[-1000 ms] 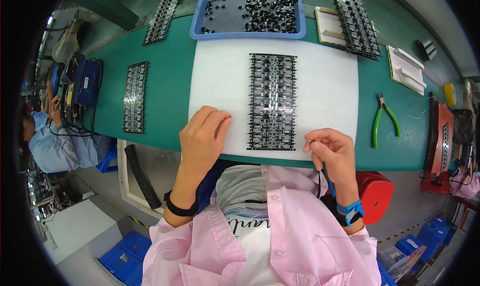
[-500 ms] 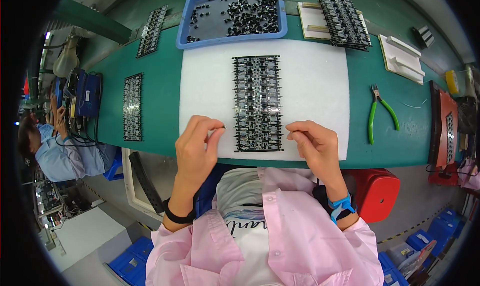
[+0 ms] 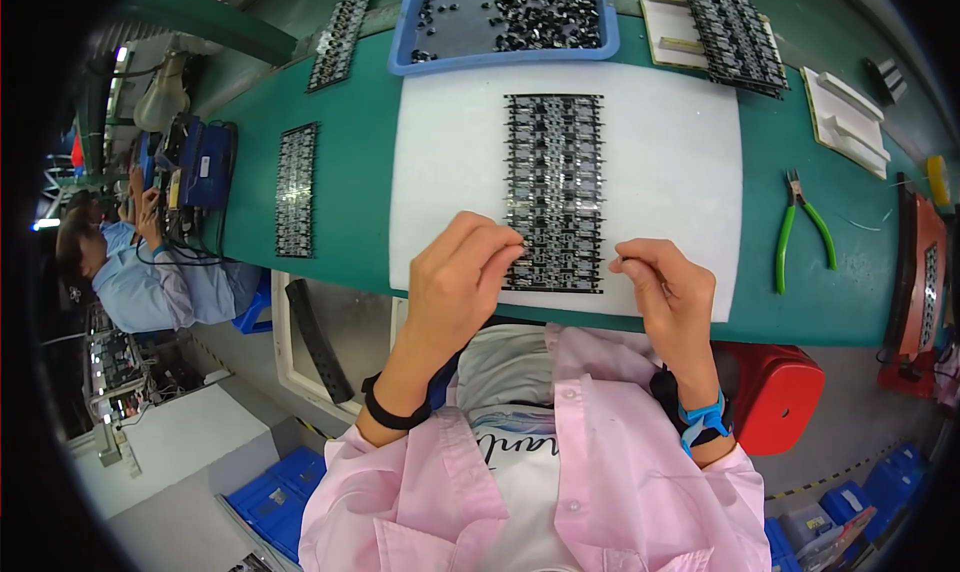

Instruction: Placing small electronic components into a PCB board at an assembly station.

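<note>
A panel of small circuit boards lies lengthwise on a white foam sheet in front of me. My left hand is over the panel's lower left edge, thumb and forefinger pinched together. Whatever sits between those fingertips is too small to make out. Just off the panel's lower right side, my right hand is also closed in a pinch. A tiny dark piece shows at its fingertips, but its kind cannot be told. Past the foam sheet stands a blue tray holding many small black and silver parts.
Green-handled cutters lie to the right on the green table. More panels lie left and stacked far right, near a white ridged holder. A red stool stands below. A co-worker in blue sits at left.
My left hand has moved right, from beside the panel onto its lower left edge. The right hand keeps its pinch beside the panel. The whole view has shifted slightly.
</note>
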Available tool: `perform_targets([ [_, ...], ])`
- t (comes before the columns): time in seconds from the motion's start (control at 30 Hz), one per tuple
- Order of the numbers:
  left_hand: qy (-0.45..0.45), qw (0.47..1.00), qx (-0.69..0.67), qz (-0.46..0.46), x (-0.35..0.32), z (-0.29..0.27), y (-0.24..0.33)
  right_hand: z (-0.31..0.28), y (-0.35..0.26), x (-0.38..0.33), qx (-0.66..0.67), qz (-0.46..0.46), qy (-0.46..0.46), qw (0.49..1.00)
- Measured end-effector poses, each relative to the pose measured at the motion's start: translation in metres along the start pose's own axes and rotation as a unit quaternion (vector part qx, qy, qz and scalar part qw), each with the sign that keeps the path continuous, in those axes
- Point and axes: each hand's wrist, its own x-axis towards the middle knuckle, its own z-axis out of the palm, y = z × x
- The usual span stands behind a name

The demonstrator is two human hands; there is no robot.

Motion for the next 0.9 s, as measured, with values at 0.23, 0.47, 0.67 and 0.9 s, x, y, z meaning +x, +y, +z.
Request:
perform_targets([
  [0.23,-0.024,0.999,-0.010,0.029,0.001,0.007,-0.002,0.004,0.009,0.000,-0.024,-0.055,0.029,0.998],
  [0.47,-0.026,0.999,0.028,0.011,0.005,0.012,0.000,0.004,0.007,-0.001,-0.008,-0.031,0.037,0.999],
  [0.67,-0.037,0.998,0.046,0.015,0.007,0.012,0.001,0.005,0.010,0.000,0.007,-0.064,0.057,0.996],
  [0.9,-0.059,0.995,0.071,0.032,0.010,0.009,0.004,0.005,0.010,-0.001,0.003,-0.070,0.058,0.996],
])
